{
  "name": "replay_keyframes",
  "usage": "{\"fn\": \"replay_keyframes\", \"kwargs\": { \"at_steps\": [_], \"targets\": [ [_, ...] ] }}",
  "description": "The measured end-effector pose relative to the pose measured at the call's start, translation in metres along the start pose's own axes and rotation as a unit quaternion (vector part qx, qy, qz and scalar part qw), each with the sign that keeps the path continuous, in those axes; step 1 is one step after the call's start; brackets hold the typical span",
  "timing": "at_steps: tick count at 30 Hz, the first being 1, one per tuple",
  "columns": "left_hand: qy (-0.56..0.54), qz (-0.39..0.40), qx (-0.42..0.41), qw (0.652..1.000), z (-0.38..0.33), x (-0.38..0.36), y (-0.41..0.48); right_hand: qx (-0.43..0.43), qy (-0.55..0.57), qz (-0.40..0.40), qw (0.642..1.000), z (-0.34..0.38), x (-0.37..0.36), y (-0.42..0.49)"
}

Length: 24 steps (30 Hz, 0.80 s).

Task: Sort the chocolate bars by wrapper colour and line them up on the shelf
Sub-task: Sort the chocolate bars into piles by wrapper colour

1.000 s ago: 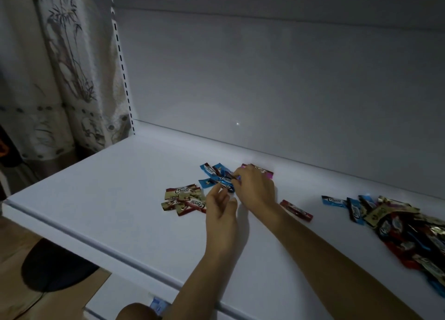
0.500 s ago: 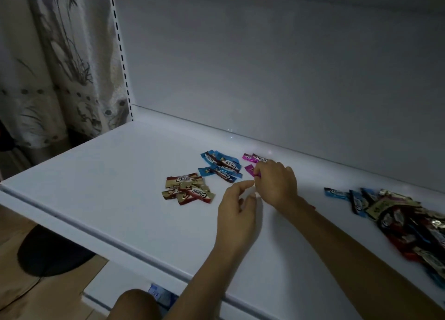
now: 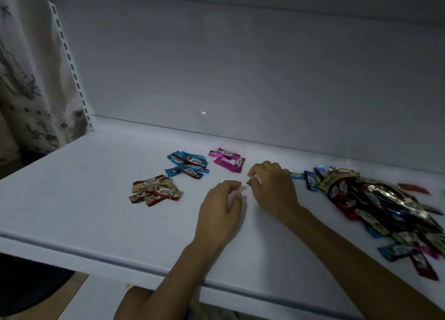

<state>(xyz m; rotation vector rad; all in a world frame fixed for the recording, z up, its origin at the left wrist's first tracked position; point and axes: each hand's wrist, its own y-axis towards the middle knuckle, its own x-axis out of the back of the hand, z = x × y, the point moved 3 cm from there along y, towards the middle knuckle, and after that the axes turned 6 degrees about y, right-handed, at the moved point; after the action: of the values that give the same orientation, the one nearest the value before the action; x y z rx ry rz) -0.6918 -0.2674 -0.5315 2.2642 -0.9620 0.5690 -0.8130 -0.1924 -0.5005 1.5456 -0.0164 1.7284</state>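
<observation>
Red bar (image 3: 249, 182) pinched under curled right hand (image 3: 272, 187).

The shelf (image 3: 91, 199) is plain white, and the back wall (image 3: 240, 66) behind it is pale grey. On the left, the near group of bars (image 3: 155, 193) has brown and cream wrappers with white letters. Farther, the blue bars (image 3: 187, 164) are bright blue with dark brown parts. To their right, the pink bars (image 3: 227, 160) are magenta. The heap (image 3: 375, 204) at right mixes red, blue, gold, silver and black. At far left, the curtain (image 3: 26, 90) is cream with a dark grey ink-like pattern and round spots.
</observation>
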Motion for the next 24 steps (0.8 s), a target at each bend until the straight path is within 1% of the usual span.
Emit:
{"fn": "replay_keyframes", "kwargs": {
  "at_steps": [3, 5, 10, 13, 15, 17, 19, 22, 24],
  "targets": [
    [0.063, 0.054, -0.087, 0.993, -0.016, -0.018, 0.005, -0.038, -0.003, 0.012, 0.999, -0.021, 0.017, -0.031],
    [0.078, 0.087, -0.134, 0.984, -0.029, -0.034, 0.008, -0.067, 0.002, -0.003, 0.998, -0.036, 0.028, -0.051],
    [0.098, 0.141, -0.176, 0.969, -0.072, -0.084, 0.015, -0.154, -0.05, -0.01, 0.987, -0.081, 0.061, -0.092],
    [0.128, 0.186, -0.193, 0.955, -0.09, -0.119, 0.019, -0.181, -0.084, -0.054, 0.978, -0.109, 0.083, -0.114],
    [0.147, 0.194, -0.205, 0.948, -0.099, -0.138, 0.023, -0.213, -0.105, -0.073, 0.969, -0.127, 0.095, -0.128],
    [0.158, 0.191, -0.204, 0.947, -0.11, -0.153, 0.032, -0.243, -0.125, -0.08, 0.959, -0.146, 0.106, -0.137],
    [0.177, 0.185, -0.187, 0.948, -0.117, -0.165, 0.047, -0.263, -0.138, -0.07, 0.952, -0.165, 0.113, -0.141],
    [0.238, 0.183, -0.126, 0.946, -0.115, -0.175, 0.075, -0.282, -0.118, -0.015, 0.952, -0.184, 0.114, -0.136],
    [0.261, 0.195, -0.092, 0.941, -0.112, -0.178, 0.088, -0.298, -0.101, 0.016, 0.949, -0.192, 0.106, -0.131]
  ]
}}
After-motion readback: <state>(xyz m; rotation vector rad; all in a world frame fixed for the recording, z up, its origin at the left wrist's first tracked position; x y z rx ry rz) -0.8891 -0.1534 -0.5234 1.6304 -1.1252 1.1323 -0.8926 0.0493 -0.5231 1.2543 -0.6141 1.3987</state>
